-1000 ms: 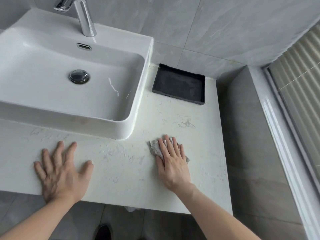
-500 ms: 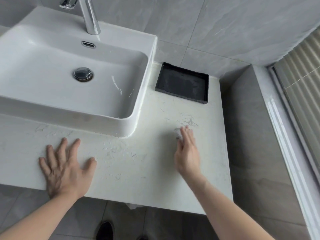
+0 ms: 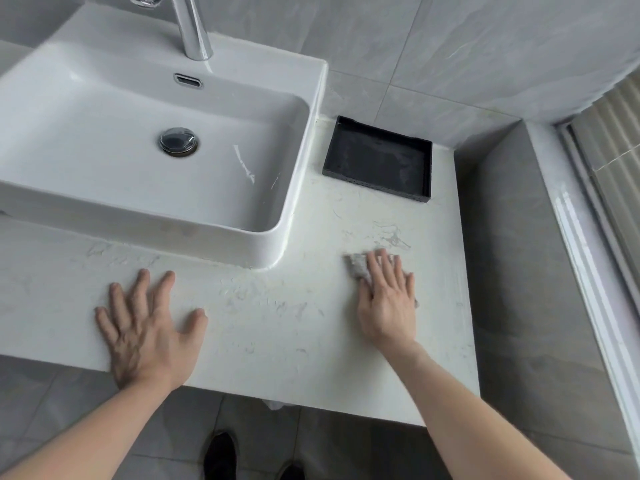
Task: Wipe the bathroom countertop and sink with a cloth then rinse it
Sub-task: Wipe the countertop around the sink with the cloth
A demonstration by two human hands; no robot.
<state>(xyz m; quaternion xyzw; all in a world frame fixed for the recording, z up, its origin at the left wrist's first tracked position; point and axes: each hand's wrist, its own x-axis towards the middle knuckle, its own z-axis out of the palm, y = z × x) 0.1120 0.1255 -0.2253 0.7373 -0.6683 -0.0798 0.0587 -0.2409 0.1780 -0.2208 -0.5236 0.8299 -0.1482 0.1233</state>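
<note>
— What have you got on the head view?

— I'm looking down at a white countertop (image 3: 277,341) with a white rectangular sink (image 3: 104,140) sitting on it at the upper left. A chrome faucet (image 3: 192,32) rises behind the basin, and the drain stopper (image 3: 179,141) sits in the basin floor.

— Where's the cloth?

— The grey cloth (image 3: 358,266) lies on the counter to the right of the sink's front corner. My right hand (image 3: 388,303) is flat on top of it, fingers straight and together, pressing it down. I only see the cloth's left edge poking out past the fingers and a small bit at the right side of the hand.

— So you're not gripping it?

— No, the fingers aren't curled round it; the palm and fingers just press it onto the surface.

— And the other hand?

— My left hand (image 3: 147,327) rests flat on the counter in front of the sink, fingers spread, holding nothing. It sits near the front edge, well apart from the cloth.

— Anything else up there?

— A black tray (image 3: 377,157) lies at the back of the counter, just beside the sink's right wall and against the grey tiled wall (image 3: 450,57). There are pale smears on the counter between the tray and the cloth. Below the edge I see grey floor tiles and the dark toes of shoes (image 3: 221,455)
</note>
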